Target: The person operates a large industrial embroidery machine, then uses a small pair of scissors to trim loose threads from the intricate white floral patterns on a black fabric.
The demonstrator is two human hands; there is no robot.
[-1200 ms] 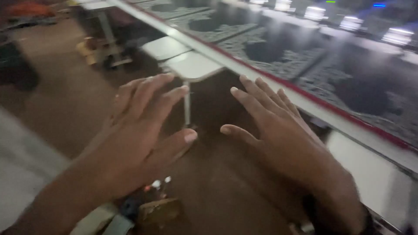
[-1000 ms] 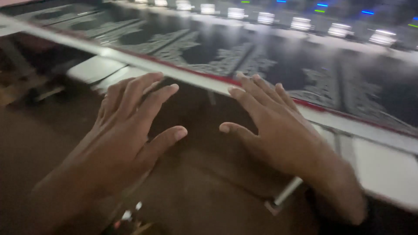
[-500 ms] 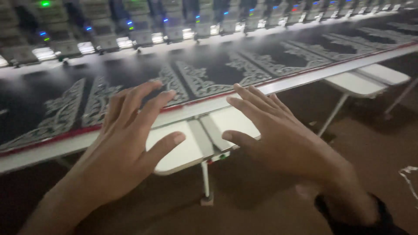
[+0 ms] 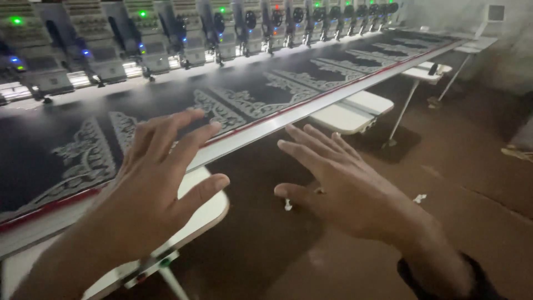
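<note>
My left hand point(image 4: 155, 191) is raised palm down with fingers spread, holding nothing. It hovers over the front rail point(image 4: 277, 123) of a long embroidery machine and a white side table point(image 4: 208, 208). My right hand point(image 4: 344, 186) is also spread and empty, held out over the brown floor in front of the machine. Black cloth point(image 4: 166, 105) with pale embroidered patterns lies stretched across the machine bed. A row of sewing heads point(image 4: 189, 33) with green and blue lights stands behind it.
More white side tables point(image 4: 347, 111) on thin legs jut out from the machine's front edge farther right. The brown floor point(image 4: 455, 166) stretches to the right, with small white scraps point(image 4: 419, 198) on it. A wall closes the far right.
My view has swung left to right along the machine, which now runs off to the upper right. Both hands stay spread and empty in front of me.
</note>
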